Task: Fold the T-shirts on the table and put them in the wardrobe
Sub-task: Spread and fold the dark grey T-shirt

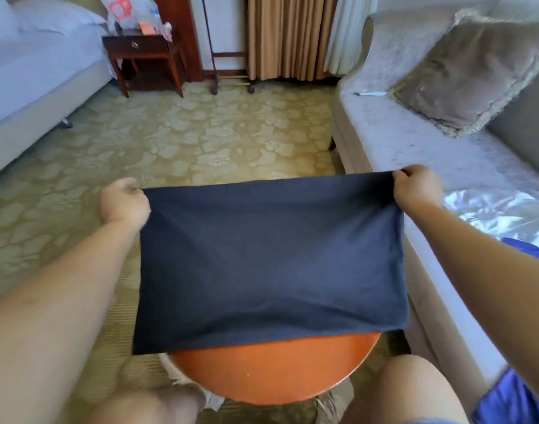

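Observation:
A dark navy T-shirt (271, 258), folded into a wide rectangle, is stretched out over a round orange table (277, 371). Its near edge lies on the tabletop and its far edge is lifted. My left hand (122, 200) grips the far left corner. My right hand (416, 186) pinches the far right corner. The cloth hides most of the table. No wardrobe is in view.
A grey sofa (415, 142) with a cushion (470, 71) runs along the right, with blue fabric (534, 252) on it. A bed (32, 71) stands at the left, a dark wooden nightstand (145, 53) behind. Patterned carpet (200, 133) lies ahead. My knees flank the table.

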A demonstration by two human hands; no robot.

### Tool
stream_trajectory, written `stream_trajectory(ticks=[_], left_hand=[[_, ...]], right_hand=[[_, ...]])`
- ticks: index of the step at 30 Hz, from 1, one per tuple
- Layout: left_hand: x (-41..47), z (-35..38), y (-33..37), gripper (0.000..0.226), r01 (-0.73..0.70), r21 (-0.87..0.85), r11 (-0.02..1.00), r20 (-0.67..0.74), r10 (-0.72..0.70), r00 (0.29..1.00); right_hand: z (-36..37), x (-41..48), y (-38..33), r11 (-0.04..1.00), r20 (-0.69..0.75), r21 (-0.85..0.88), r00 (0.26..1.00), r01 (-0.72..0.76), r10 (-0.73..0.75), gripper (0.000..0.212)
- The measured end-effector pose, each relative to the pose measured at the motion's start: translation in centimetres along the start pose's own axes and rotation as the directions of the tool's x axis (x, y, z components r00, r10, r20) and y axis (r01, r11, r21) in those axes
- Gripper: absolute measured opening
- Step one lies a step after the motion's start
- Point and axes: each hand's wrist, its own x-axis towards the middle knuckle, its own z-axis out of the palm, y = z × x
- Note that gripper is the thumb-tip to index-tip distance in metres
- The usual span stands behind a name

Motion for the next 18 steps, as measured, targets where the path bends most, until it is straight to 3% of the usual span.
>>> stream_trajectory(ticks=[5, 7, 9, 13, 16, 18], left_hand=[[3.2, 5.5, -0.3, 0.045, -0.059, 0.260, 0.964, 0.020, 0.055, 0.998], [2.6, 7.1, -1.2, 0.056, -0.106, 0.345, 0.932, 0.051, 0.094, 0.994], [1.3, 8.6, -3.4, 0.069, -0.179, 0.407, 0.896, 0.154, 0.126, 0.980], [-2.2, 9.7, -6.8, 0.071, -0.338, 0.550, 0.764, 0.305, 0.193, 0.933], [-5.6, 8.6, -7.4, 0.061, -0.377, 0.608, 0.699, 0.344, 0.196, 0.918], [-8.3, 7.1, -8.0, 0.052, -0.488, 0.665, 0.565, 0.416, 0.262, 0.871]], right_hand=[[6.5, 5.3, -1.0, 0.996, 0.053, 0.067, 0.997, -0.058, 0.055, 0.028], [9.3, 4.9, -0.7, 0.994, 0.101, 0.079, 0.993, -0.071, 0.063, 0.043], [11.5, 2.6, 0.0, 1.000, 0.166, 0.031, 0.986, 0.003, -0.008, 0.059], [13.3, -4.3, 1.0, 0.966, 0.277, -0.104, 0.940, 0.236, -0.199, 0.057], [12.6, -9.6, 1.4, 0.922, 0.408, -0.223, 0.889, 0.317, -0.207, 0.057], [12.0, -12.8, 2.2, 0.886, 0.464, -0.290, 0.863, 0.361, -0.200, 0.060]])
